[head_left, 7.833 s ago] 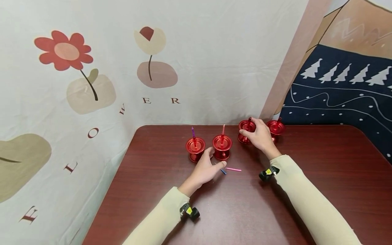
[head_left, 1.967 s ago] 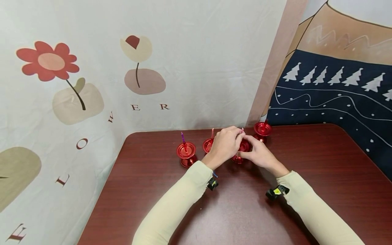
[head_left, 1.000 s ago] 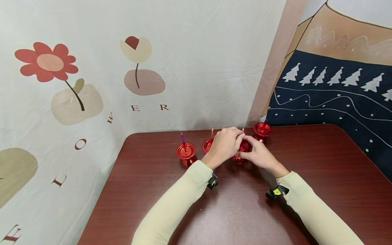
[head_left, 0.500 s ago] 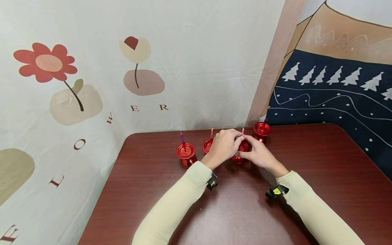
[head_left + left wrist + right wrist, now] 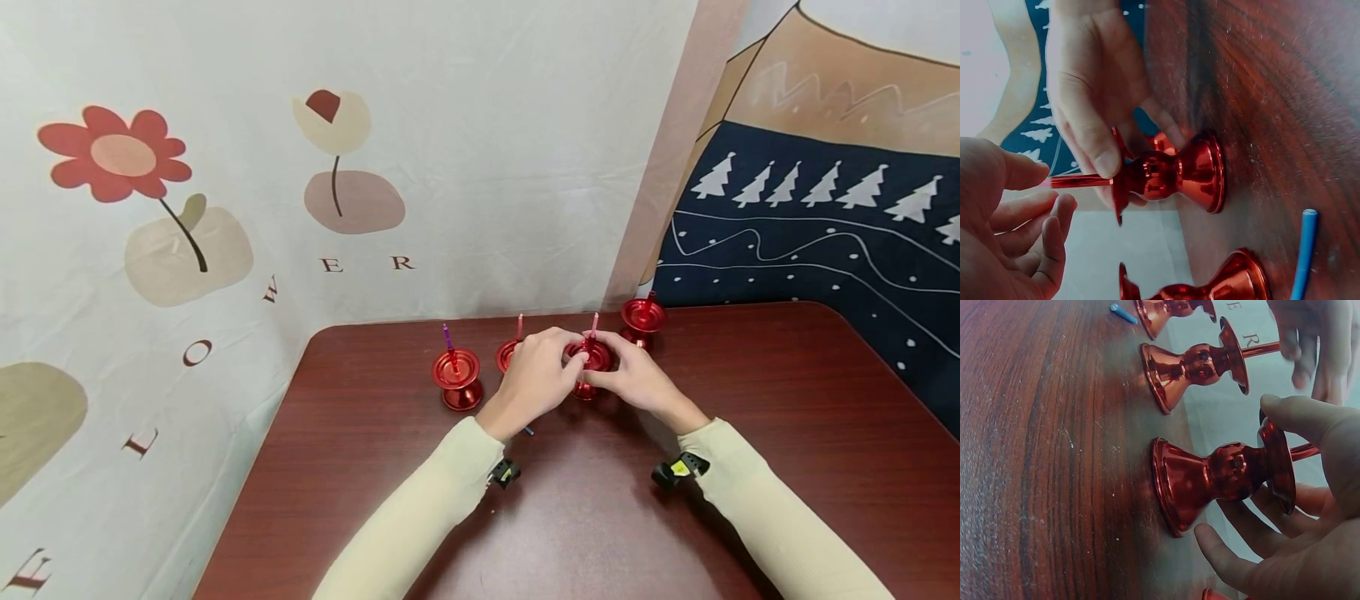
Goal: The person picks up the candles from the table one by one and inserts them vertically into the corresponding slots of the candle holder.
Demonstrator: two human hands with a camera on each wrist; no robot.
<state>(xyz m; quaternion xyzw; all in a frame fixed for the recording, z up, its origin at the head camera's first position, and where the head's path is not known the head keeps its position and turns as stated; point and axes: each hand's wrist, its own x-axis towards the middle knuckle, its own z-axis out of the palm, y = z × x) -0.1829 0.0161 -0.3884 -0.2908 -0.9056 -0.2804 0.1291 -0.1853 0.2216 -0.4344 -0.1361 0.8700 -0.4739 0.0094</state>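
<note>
My right hand holds a shiny red candle holder, its thumb on the dish rim and its fingers behind. The holder's base is at the tabletop. A thin pink candle stands upright in the holder's red tube. My left hand is just left of that tube; in the left wrist view its fingers are loosely bent with nothing between them. Left of it, a red holder with a pinkish candle is partly hidden behind the left hand.
At far left stands a red holder bearing a purple candle. Another holder at the back right shows only its tube. A blue candle lies on the brown table. A printed cloth hangs behind the table.
The third holder has come forward in my right hand, and the pink candle that lay on the table now stands in it. My left hand has just let go of that candle and drawn back lower left.
</note>
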